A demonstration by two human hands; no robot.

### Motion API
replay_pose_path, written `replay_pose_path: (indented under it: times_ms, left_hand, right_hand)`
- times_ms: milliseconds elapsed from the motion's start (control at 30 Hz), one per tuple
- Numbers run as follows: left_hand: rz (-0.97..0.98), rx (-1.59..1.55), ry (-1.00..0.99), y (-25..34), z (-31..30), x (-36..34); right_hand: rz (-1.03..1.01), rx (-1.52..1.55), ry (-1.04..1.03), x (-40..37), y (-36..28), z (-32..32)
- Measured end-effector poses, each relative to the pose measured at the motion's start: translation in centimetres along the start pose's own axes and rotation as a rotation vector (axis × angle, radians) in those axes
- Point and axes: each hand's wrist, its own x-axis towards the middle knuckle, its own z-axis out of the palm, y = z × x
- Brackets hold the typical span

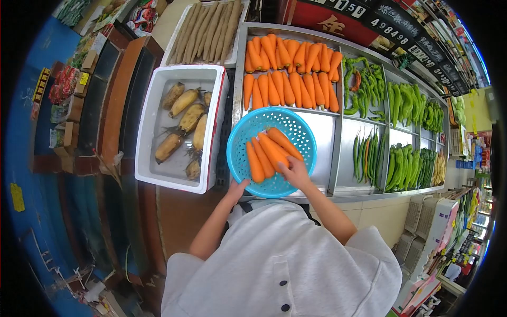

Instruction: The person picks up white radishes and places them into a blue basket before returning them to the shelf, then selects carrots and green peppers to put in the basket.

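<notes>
A blue plastic colander basket (236, 127) with a pierced wall is tilted toward me at the front edge of the metal display counter. Several orange carrots (273, 150) lie side by side inside it. My left hand (237, 192) is closed on the basket's near-left rim. Inside the near-right part of the basket, my right hand (296, 173) has thumb and fingers closed at the lower end of a carrot; its fingertips are partly hidden. Behind the basket, two rows of carrots (290, 89) lie in a counter compartment.
To the left stands a white foam box (147, 127) with lotus roots (190, 117) in it. Long brown roots (207, 33) fill another box behind. Green peppers (405, 103) occupy compartments on the right, split by metal dividers (338, 138). Price boards (393, 31) hang above the far side.
</notes>
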Motion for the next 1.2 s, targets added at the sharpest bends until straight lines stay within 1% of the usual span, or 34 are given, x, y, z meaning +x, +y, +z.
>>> replay_pose_path:
  times_ms: [33,100,133,200,233,300,333,400,433,500,533,600,633,667,700,733,833,867,900,967,1000,1033,1067,1100,1133,1167,1200]
  left_hand:
    - [0.005,0.007,-0.003,-0.4,-0.1,0.0]
    - [-0.006,-0.042,0.015,-1.1,-0.1,0.4]
    - [-0.001,-0.035,0.009,-1.3,-0.2,0.5]
    - [-0.06,-0.087,0.025,-1.2,0.0,0.4]
    - [-0.061,-0.082,0.014,-1.1,0.2,0.0]
    - [-0.087,-0.145,0.065,-0.2,0.8,-0.5]
    - [-0.08,-0.134,0.044,-0.3,0.9,-0.1]
    - [-0.07,-0.264,0.075,-0.8,1.0,-0.1]
    - [-0.061,-0.253,0.053,-0.7,1.0,-0.1]
    - [-0.088,-0.319,0.043,-0.3,1.1,-0.1]
    - [-0.079,-0.342,0.052,-0.1,1.5,-0.2]
    - [-0.072,-0.351,0.045,0.3,2.6,-0.9]
    - [-0.075,-0.371,0.05,0.1,3.1,-1.5]
    - [-0.135,-0.347,0.028,-1.1,2.7,-1.1]
    - [-0.141,-0.335,0.033,-1.1,3.5,-1.7]
    - [-0.135,-0.333,0.026,-1.2,4.5,-2.5]
    - [-0.149,-0.3,0.006,-1.6,8.1,-3.9]
    - [-0.167,-0.282,-0.007,-1.7,9.2,-4.2]
    - [-0.172,-0.27,-0.005,-1.9,10.1,-4.1]
    - [-0.203,-0.236,-0.083,-2.2,11.9,-3.8]
    - [-0.203,-0.239,-0.069,-2.2,13.2,-3.8]
    - [-0.203,-0.229,-0.114,-2.2,14.6,-3.8]
    - [-0.193,-0.224,-0.148,-2.0,15.7,-3.6]
    - [-0.174,-0.242,-0.104,-2.3,16.5,-3.3]
    - [-0.208,-0.217,-0.115,-2.7,17.7,-2.9]
    - [-0.246,-0.193,-0.134,-3.0,18.8,-2.6]
    - [-0.235,-0.208,-0.111,-2.8,19.9,-2.5]
  right_hand:
    - [-0.005,0.005,0.006,-0.1,-0.4,1.3]
    - [0.174,0.039,-0.133,0.0,-1.4,3.7]
    - [0.169,0.043,-0.125,-0.2,-1.9,4.4]
    - [0.084,0.246,-0.221,-0.8,-2.5,5.1]
    - [0.085,0.248,-0.209,-1.3,-2.6,4.8]
    - [-0.099,0.129,0.04,-2.0,-2.5,3.6]
    - [-0.103,0.131,0.064,-2.1,-1.8,2.6]
    - [-0.176,-0.214,0.43,-2.6,0.7,-0.4]
    - [-0.179,-0.213,0.456,-3.1,1.7,-1.9]
    - [-0.341,-0.509,0.795,-4.3,3.4,-4.4]
    - [-0.343,-0.504,0.814,-4.7,4.4,-5.3]
    - [0.127,0.129,0.42,-5.4,5.5,-6.5]
    - [0.131,0.139,0.422,-5.8,5.8,-6.9]
    - [0.216,0.393,0.304,-6.4,6.2,-7.5]
    - [0.299,0.646,0.179,-7.2,5.8,-8.1]
    - [0.363,0.664,0.143,-7.9,5.4,-8.8]
    - [0.337,0.719,0.147,-9.4,7.0,-10.2]
    - [0.295,0.809,0.129,-9.6,8.7,-11.0]
    - [0.298,0.821,0.13,-10.2,9.5,-12.3]
    - [0.381,0.918,0.064,-11.5,11.1,-14.8]
    - [0.377,0.946,0.077,-12.3,11.5,-15.9]
    - [0.379,0.934,0.047,-12.6,12.8,-16.8]
    - [0.303,0.915,0.094,-12.8,14.5,-17.6]
    - [0.226,0.902,0.133,-12.7,15.6,-18.0]
    - [0.226,0.895,0.084,-12.9,16.0,-18.8]
    - [0.187,0.877,0.134,-13.3,16.2,-20.0]
    - [0.144,0.859,0.196,-13.7,16.3,-20.8]
